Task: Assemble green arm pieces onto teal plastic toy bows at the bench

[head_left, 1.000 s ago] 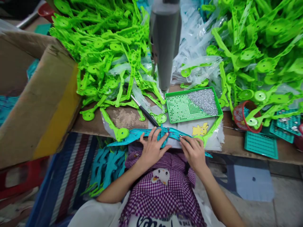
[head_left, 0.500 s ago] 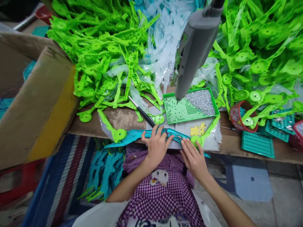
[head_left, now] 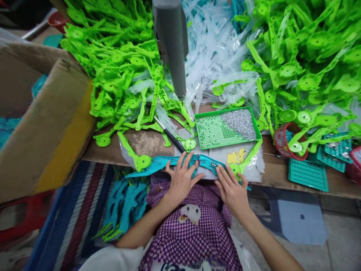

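A blue curved plastic part (head_left: 163,162) lies along the table's front edge, with a thin dark wire and a small metal piece near its middle. Green plastic arms with round ends, one at the left (head_left: 143,162) and one at the right (head_left: 252,151), sit against it. My left hand (head_left: 182,178) rests on the middle of the blue part, fingers stretched and spread. Flat along its right portion lie the straight fingers of my right hand (head_left: 232,190). Above the table hangs a grey electric screwdriver (head_left: 173,52), held by neither hand.
A green tray (head_left: 214,130) of small screws stands behind the part. A black-handled screwdriver (head_left: 175,141) lies left of it. Heaps of green pieces (head_left: 121,56) fill the back. At the left is a cardboard box (head_left: 53,124); at the right, a red basket (head_left: 284,139).
The hanging electric screwdriver has swung left. My left hand has shifted slightly left and down, its fingers spreading more. My right hand has barely moved.
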`<state>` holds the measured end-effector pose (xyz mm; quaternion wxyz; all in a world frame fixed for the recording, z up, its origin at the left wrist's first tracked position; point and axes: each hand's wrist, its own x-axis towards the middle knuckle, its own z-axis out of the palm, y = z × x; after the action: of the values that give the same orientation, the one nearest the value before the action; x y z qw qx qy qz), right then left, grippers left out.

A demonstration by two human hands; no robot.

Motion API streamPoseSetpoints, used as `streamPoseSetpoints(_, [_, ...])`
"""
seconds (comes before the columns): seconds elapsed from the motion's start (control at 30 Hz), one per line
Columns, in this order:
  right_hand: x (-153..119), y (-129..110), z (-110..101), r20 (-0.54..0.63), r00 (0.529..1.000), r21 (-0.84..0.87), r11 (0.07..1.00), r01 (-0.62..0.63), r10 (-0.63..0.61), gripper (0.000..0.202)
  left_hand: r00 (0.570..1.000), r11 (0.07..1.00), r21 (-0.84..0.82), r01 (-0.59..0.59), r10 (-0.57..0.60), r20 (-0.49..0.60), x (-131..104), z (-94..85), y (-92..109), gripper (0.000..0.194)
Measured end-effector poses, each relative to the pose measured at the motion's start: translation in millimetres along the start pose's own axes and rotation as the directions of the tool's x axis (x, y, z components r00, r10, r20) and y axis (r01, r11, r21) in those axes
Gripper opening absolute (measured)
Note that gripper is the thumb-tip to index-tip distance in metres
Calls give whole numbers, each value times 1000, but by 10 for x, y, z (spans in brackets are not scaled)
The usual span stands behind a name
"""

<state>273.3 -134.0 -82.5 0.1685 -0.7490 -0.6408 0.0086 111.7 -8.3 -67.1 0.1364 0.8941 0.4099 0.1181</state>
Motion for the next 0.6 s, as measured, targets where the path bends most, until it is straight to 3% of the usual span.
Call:
streamPoseSetpoints(0.33, [135,-100,-7,-6,993,22,992,120,-120,39,999,1000,-8,23,-23,36,-81,9,-62,34])
streamPoseSetpoints(0.6, [433,-134,-40,122,988,-23,995,102,-98,28,997,999,-28,33,-31,67,-65,1,-78,33])
